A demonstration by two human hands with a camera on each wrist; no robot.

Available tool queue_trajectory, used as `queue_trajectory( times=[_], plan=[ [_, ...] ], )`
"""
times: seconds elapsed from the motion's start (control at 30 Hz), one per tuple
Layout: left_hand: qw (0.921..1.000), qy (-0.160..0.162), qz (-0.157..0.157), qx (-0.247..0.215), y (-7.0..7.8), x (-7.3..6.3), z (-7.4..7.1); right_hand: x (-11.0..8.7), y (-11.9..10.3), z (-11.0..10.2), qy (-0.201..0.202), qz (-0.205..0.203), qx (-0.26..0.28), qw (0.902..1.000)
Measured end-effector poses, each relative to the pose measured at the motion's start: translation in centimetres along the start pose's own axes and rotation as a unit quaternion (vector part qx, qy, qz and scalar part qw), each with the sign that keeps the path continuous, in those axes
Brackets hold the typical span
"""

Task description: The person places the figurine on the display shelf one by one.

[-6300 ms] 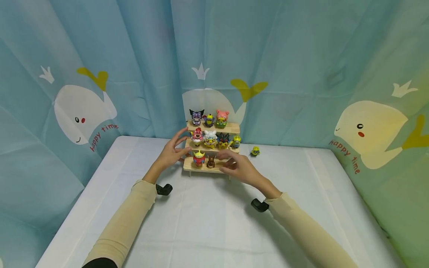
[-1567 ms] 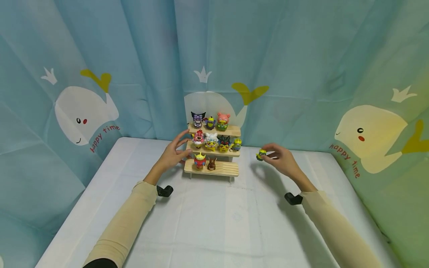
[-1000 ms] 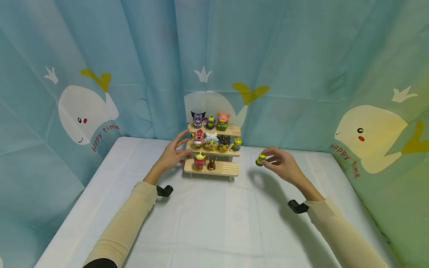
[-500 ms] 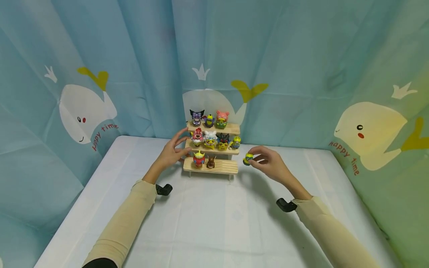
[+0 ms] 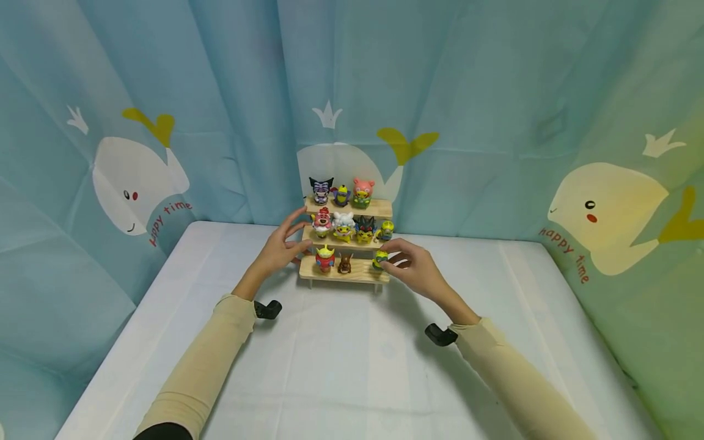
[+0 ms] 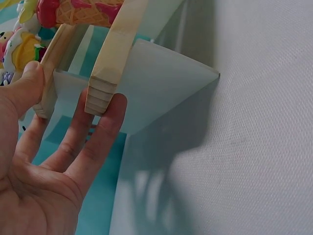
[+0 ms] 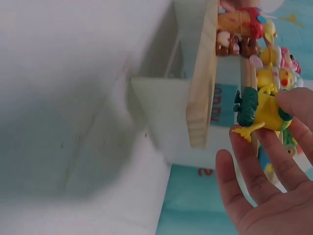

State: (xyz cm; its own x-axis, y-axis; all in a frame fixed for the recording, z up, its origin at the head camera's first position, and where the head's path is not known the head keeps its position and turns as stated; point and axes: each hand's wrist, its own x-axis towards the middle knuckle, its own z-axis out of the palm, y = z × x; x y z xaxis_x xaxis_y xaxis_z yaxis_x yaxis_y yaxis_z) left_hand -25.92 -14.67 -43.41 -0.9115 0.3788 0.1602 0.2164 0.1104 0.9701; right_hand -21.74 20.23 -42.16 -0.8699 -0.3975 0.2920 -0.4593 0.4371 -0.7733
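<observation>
My right hand (image 5: 416, 269) pinches a small yellow-and-green toy figurine (image 7: 264, 110) between thumb and fingers. It hangs close over the right end of the bottom plank of a three-tier wooden display stand (image 5: 360, 272). At the stand's left side is my left hand (image 5: 277, 249), fingers spread. Its fingertips (image 6: 115, 105) touch the plank ends in the left wrist view, and the thumb lies along the middle plank. On the bottom tier, a red-suited alien figurine (image 5: 325, 259) and a brown figurine (image 5: 344, 264) stand side by side.
Several figurines, including a white-hatted yellow one (image 5: 344, 227), fill the middle tier. Others, such as a pink-hooded one (image 5: 363, 193), stand on top. The stand sits on a white-covered table (image 5: 330, 366), before a blue whale-print curtain (image 5: 467, 171).
The yellow-and-green figurine lay on the table right of the stand; my right hand has picked it up and carried it left over the bottom plank. My left hand has stayed at the stand.
</observation>
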Motion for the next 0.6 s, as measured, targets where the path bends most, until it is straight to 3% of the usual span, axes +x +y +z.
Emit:
queue_trajectory(
  times=[0.6],
  plan=[
    [1.0000, 0.001, 0.001, -0.008, 0.0, 0.0, -0.1, 0.9, -0.2, 3.2, 0.011, -0.007, -0.005, 0.9999]
  ],
)
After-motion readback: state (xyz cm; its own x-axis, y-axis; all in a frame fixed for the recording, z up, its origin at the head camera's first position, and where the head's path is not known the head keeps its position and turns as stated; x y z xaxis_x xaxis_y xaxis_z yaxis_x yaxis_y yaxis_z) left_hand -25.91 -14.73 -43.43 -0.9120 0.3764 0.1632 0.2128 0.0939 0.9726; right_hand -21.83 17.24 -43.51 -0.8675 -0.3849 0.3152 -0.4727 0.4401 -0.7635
